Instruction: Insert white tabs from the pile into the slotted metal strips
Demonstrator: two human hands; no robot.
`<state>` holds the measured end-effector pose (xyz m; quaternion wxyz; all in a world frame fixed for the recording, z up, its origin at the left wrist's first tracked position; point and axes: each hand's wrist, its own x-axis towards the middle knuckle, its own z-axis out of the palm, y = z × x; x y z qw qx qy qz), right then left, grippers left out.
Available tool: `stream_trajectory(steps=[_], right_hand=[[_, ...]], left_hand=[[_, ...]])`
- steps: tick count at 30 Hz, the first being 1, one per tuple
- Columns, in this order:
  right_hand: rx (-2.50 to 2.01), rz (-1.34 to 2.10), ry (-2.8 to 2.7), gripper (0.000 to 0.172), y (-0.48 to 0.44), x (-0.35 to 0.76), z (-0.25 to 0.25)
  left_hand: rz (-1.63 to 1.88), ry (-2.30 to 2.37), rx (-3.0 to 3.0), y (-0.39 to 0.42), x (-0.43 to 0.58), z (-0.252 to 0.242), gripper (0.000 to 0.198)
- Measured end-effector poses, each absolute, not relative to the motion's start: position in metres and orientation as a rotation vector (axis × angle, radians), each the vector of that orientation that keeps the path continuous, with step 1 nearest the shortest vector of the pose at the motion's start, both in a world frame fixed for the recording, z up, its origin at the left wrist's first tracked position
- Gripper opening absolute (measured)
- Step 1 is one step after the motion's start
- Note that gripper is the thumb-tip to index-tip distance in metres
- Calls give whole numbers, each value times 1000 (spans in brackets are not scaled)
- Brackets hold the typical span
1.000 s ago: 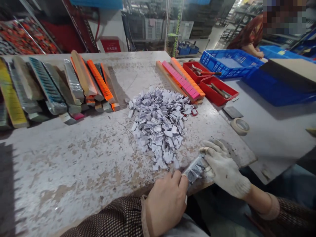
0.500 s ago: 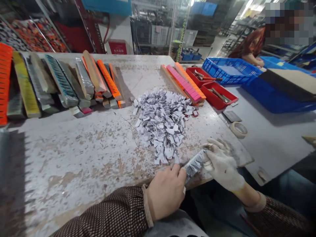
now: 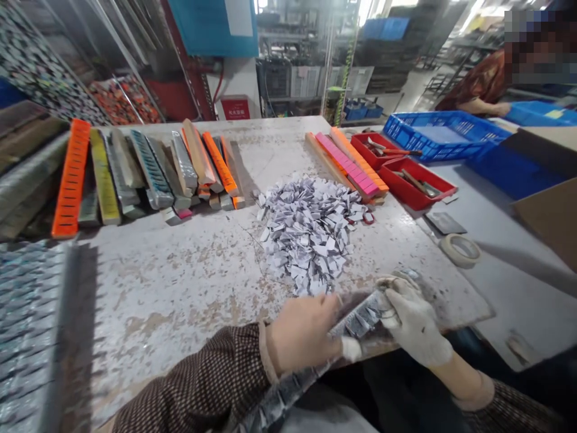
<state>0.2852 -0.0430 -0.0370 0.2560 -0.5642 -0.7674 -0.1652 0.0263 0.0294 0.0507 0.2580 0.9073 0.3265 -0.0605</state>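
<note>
A long grey strip (image 3: 360,320) with slits and jagged flaps along it slants across the near table edge. Around its middle, my left hand (image 3: 304,334) is closed; it is bare but for a white cover on the thumb. Below that hand the strip runs down toward my lap. My right hand (image 3: 415,319), in a white glove, grips the strip's upper right end, and its fingertips are partly hidden. Just beyond both hands lies a heap of small pale grey-white pieces (image 3: 311,231).
Slotted bars, among them an orange one (image 3: 72,177), line the left. Pink and orange bars (image 3: 347,162) lie behind the heap. Red trays (image 3: 417,183) of tools, blue crates (image 3: 446,135) and a tape roll (image 3: 460,248) are at right. A person sits beyond.
The view has swung left, bringing a rack of grey strips in at left. More of the strip now shows below my left hand, whose thumb has come into sight. Both hands keep their hold.
</note>
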Motion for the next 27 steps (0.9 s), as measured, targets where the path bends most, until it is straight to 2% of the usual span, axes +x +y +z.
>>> stream_trajectory(steps=[2, 4, 9, 14, 19, 23, 25, 27], right_hand=[[-1532, -402, -2057, 7, -45, 272, -37], [-1515, -332, -2040, 7, -49, 258, -36], [-1508, -124, -1859, 12, -56, 256, -27], [-1608, -158, -1666, 10, -52, 276, -14], [-1512, -45, -1829, 23, -35, 256, 8], [-1318, 163, -1804, 20, -32, 232, 22], [-1310, 180, -1723, 18, -39, 224, 22], [-1347, 154, -1651, 17, -51, 220, 18]], left_hand=[[-20, 1153, 2475, 48, 37, 49, 28], [55, 1312, 2490, 65, 52, 41, 26], [85, 1327, 2433, 88, 74, 18, 26], [264, 1208, 2288, 87, 51, 24, 28], [445, 778, 1976, 60, 37, 42, 7], [608, 577, 1578, 36, 32, 51, 23], [595, 639, 1568, 28, 28, 54, 31], [510, 682, 1658, 23, 24, 55, 30]])
